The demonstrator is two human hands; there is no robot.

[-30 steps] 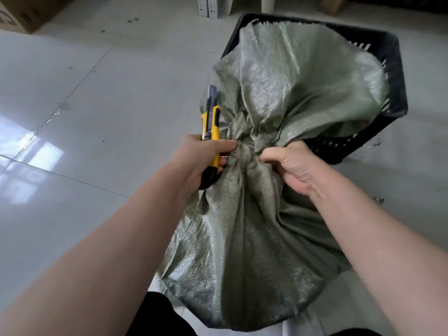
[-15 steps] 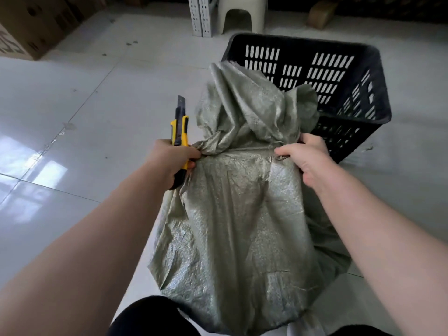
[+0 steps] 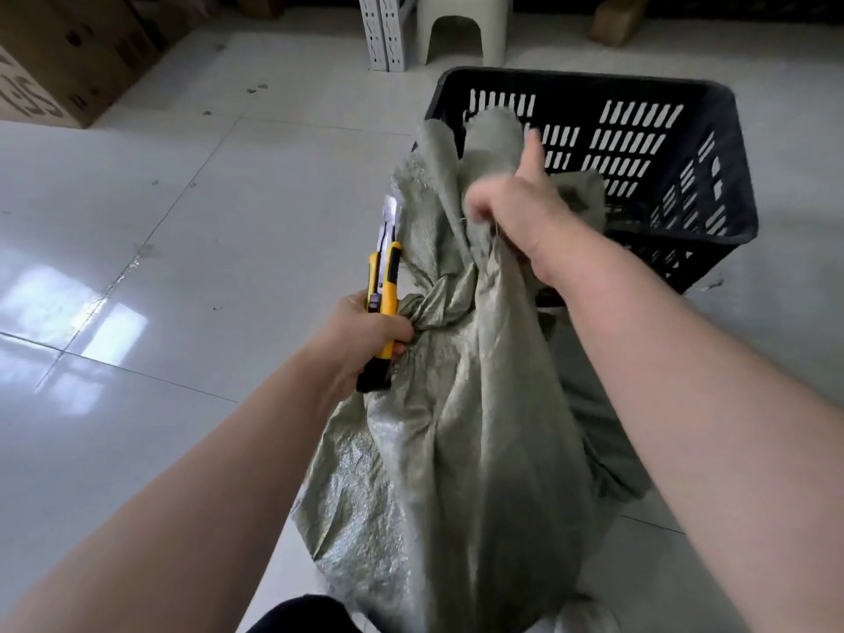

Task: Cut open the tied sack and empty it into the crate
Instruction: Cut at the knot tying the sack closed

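Mind yellow-black utility knife (image 3: 386, 285) in left hand's (image 3: 365, 335) grip; tip green woven sack (image 3: 456, 427), probably clutched by blurry right hand (image 3: 520, 212), into black slatted crate (image 3: 593, 84).

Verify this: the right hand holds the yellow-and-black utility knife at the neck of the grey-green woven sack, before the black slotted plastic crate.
Wrong hand: the head view shows the left hand holding the yellow-and-black utility knife at the neck of the grey-green woven sack, before the black slotted plastic crate.

The left hand (image 3: 365, 333) and right hand (image 3: 516, 217) are borne on bare forearms, and a piece of black fabric clothing (image 3: 297, 616) is glimpsed at the lower edge.
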